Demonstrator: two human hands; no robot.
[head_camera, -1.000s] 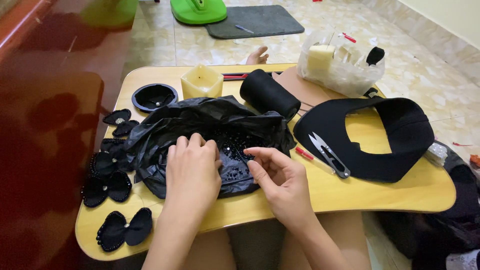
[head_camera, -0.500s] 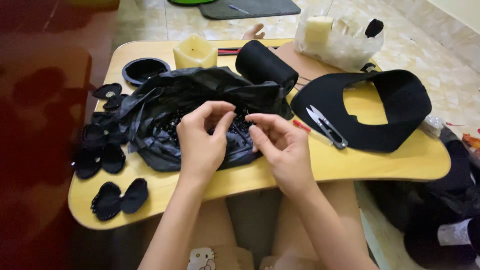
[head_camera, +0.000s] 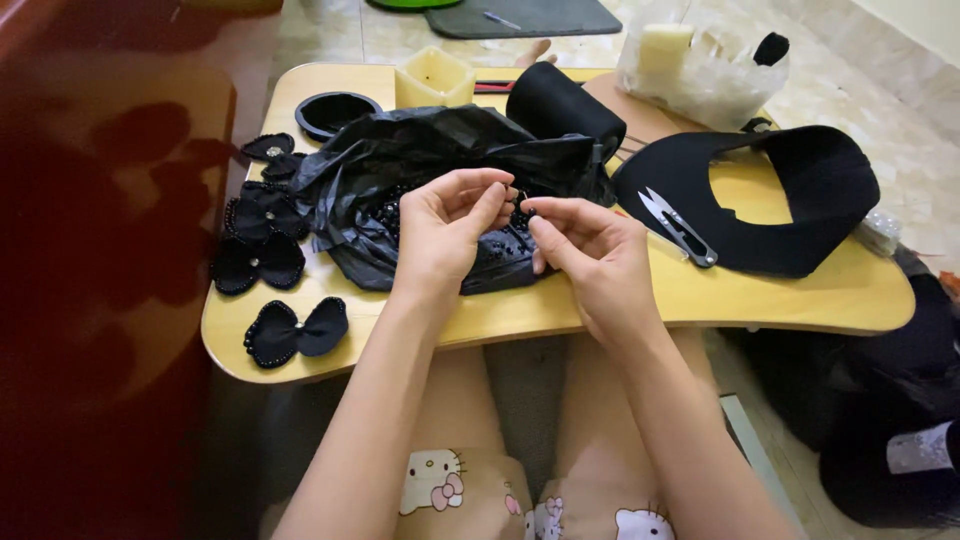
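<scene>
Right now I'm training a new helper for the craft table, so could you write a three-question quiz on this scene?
1. True or false: the thread snips lie on the black visor-shaped piece.
2. Where does the finished black bow nearest the table's front edge lie: left or right of the black plastic bag?
3. What do the left hand and right hand do?
A) Pinch something tiny together above the bag
B) Grip the snips
C) Lift the candle

Key: 1 true; 2 left; 3 A.
</scene>
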